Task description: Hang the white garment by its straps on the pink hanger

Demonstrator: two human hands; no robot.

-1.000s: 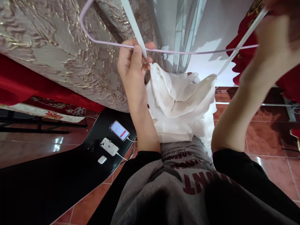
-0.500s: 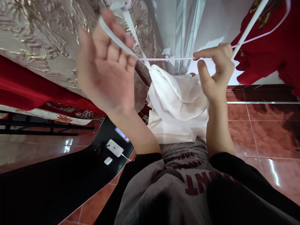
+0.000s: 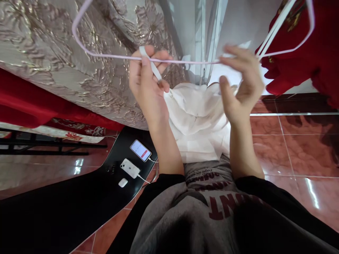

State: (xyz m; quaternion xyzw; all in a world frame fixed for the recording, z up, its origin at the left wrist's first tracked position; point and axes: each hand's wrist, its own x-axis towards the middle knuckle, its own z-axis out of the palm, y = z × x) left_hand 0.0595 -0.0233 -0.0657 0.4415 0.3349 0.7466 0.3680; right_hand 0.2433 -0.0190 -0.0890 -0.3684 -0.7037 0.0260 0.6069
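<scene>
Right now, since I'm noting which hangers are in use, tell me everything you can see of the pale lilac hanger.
The pale lilac hanger is thin and smooth, perhaps plastic or coated wire. Its nearly level lower bar ends in rounded corners that bend upward; the top lies outside the picture. The left hand, pinching a white strap, meets the bar left of centre. The blurred right hand is at it farther right; contact is unclear. More white straps cross near its right corner.

Left hand (image 3: 148,83), flat and palm-up half a second ago, now curls around the white strap (image 3: 156,71) at the pink hanger's bar (image 3: 185,62). Right hand (image 3: 243,84) has loosened its pinch — thumb and blurred fingers further apart.
</scene>
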